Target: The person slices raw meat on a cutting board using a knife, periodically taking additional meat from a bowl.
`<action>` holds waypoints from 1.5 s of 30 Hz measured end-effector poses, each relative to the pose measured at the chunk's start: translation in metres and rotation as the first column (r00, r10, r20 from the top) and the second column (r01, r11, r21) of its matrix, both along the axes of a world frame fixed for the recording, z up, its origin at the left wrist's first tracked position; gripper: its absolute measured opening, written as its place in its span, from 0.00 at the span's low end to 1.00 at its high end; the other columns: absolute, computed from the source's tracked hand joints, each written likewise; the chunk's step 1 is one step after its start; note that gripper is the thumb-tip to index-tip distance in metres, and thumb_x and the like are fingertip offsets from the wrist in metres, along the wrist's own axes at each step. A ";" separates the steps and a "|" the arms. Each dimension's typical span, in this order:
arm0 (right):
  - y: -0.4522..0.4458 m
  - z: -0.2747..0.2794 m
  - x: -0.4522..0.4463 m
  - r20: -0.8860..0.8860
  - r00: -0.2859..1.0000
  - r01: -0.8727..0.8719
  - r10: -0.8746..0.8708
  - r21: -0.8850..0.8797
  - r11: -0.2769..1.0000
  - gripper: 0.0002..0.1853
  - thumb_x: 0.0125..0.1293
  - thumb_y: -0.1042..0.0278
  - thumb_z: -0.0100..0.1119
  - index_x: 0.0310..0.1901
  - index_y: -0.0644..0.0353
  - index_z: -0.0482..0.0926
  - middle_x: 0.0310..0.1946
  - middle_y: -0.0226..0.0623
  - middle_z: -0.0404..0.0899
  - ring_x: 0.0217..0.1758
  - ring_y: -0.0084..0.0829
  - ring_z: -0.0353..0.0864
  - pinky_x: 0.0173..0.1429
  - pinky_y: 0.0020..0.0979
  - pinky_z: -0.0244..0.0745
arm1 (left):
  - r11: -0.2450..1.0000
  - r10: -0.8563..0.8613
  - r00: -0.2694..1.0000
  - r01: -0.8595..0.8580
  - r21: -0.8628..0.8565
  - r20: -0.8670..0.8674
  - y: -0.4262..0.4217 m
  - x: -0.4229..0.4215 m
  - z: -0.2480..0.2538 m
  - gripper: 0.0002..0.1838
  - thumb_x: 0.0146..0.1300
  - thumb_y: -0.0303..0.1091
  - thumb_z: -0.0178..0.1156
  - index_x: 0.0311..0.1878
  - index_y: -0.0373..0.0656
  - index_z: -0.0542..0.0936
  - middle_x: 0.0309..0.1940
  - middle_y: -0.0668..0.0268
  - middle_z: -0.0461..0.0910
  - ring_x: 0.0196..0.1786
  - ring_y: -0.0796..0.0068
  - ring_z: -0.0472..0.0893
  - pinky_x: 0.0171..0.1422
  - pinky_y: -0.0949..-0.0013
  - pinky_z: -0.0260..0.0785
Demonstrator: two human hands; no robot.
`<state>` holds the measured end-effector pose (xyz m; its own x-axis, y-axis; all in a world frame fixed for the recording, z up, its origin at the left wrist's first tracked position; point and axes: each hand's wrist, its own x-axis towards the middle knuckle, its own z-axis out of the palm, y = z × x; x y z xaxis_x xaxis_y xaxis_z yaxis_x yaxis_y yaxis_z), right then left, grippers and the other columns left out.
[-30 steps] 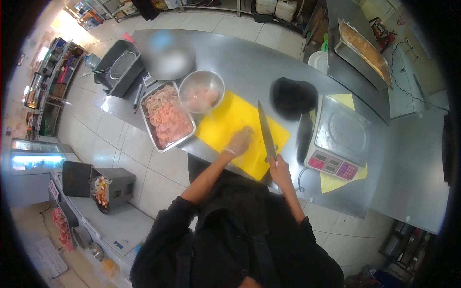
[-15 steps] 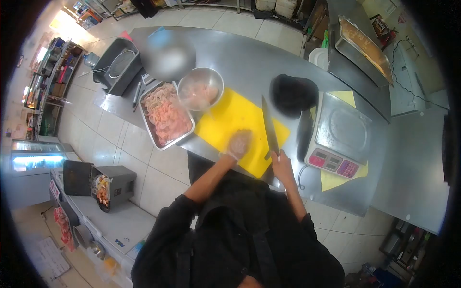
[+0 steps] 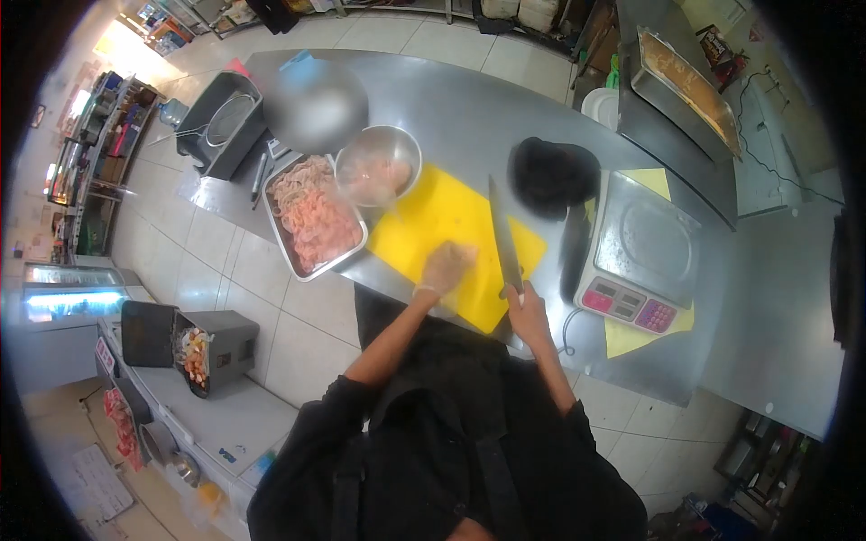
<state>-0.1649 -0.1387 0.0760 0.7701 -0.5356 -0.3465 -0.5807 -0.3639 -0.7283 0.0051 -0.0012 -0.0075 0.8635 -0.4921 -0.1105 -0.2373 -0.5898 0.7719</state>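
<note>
My left hand [image 3: 446, 267], in a clear glove, is over the yellow cutting board [image 3: 424, 212], its fingers on a small pale piece of meat [image 3: 469, 254]. My right hand [image 3: 527, 311] is closed round the handle of a long knife [image 3: 504, 236], whose blade points away from me over the board's right part. A metal bowl [image 3: 378, 167] with pale pink meat stands at the board's upper left corner. Left of it, a metal tray [image 3: 314, 216] is heaped with raw meat strips.
Right of the board are a scale [image 3: 635, 248] on yellow paper and a black cloth-like item [image 3: 552, 178]. A large round metal lid or bowl [image 3: 317, 108], a marker [image 3: 260, 176] and a grey bin [image 3: 219, 126] with a strainer lie at the far left.
My left hand has shifted and turned slightly on the board, and a pale piece now shows at its fingertips. The knife stays in my right hand, nearly still.
</note>
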 end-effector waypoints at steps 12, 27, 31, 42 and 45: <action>0.006 0.004 0.009 -0.333 0.917 -0.255 0.219 -0.066 0.965 0.22 0.79 0.53 0.46 0.62 0.63 0.74 0.48 0.67 0.82 0.54 0.65 0.81 0.61 0.58 0.73 | 0.973 0.198 0.971 -0.212 0.095 0.135 0.035 -0.004 -0.008 0.10 0.70 0.41 0.60 0.39 0.45 0.77 0.29 0.56 0.83 0.34 0.49 0.84 0.39 0.50 0.73; 0.002 -0.005 0.005 -0.281 0.948 -0.176 0.148 -0.076 0.981 0.23 0.79 0.52 0.45 0.58 0.64 0.76 0.45 0.71 0.81 0.53 0.68 0.81 0.60 0.59 0.74 | 0.966 -0.257 0.839 0.211 0.150 0.479 -0.017 0.008 0.009 0.12 0.70 0.42 0.60 0.45 0.43 0.80 0.38 0.52 0.82 0.43 0.49 0.83 0.47 0.50 0.76; -0.006 0.004 0.004 -0.317 0.940 -0.150 0.129 -0.044 0.988 0.23 0.79 0.52 0.45 0.59 0.64 0.75 0.46 0.71 0.81 0.54 0.68 0.80 0.61 0.59 0.74 | 0.946 -0.296 0.809 0.174 0.275 0.507 -0.012 -0.001 -0.033 0.12 0.71 0.37 0.56 0.51 0.43 0.82 0.38 0.53 0.82 0.43 0.50 0.82 0.49 0.52 0.74; -0.014 0.006 0.010 -0.157 0.988 -0.001 -0.006 -0.045 0.999 0.21 0.79 0.53 0.48 0.58 0.65 0.74 0.47 0.72 0.80 0.54 0.70 0.79 0.60 0.59 0.73 | 0.949 -0.235 0.927 0.284 -0.140 0.293 0.024 -0.002 0.032 0.09 0.75 0.35 0.57 0.50 0.44 0.82 0.39 0.57 0.84 0.45 0.61 0.84 0.50 0.59 0.74; -0.014 0.007 0.013 -0.096 0.995 0.013 -0.017 -0.042 0.999 0.21 0.79 0.54 0.49 0.56 0.66 0.75 0.45 0.71 0.81 0.52 0.70 0.80 0.57 0.58 0.74 | 0.876 -0.127 0.974 0.022 -0.483 -0.185 0.002 -0.002 0.047 0.09 0.76 0.37 0.60 0.39 0.44 0.79 0.33 0.61 0.82 0.37 0.71 0.83 0.43 0.67 0.74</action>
<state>-0.1518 -0.1530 0.0831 0.7260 -0.5624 -0.3959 -0.6531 -0.3833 -0.6531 0.0027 0.0004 0.0397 0.8059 -0.5918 -0.0172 -0.0718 -0.1265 0.9894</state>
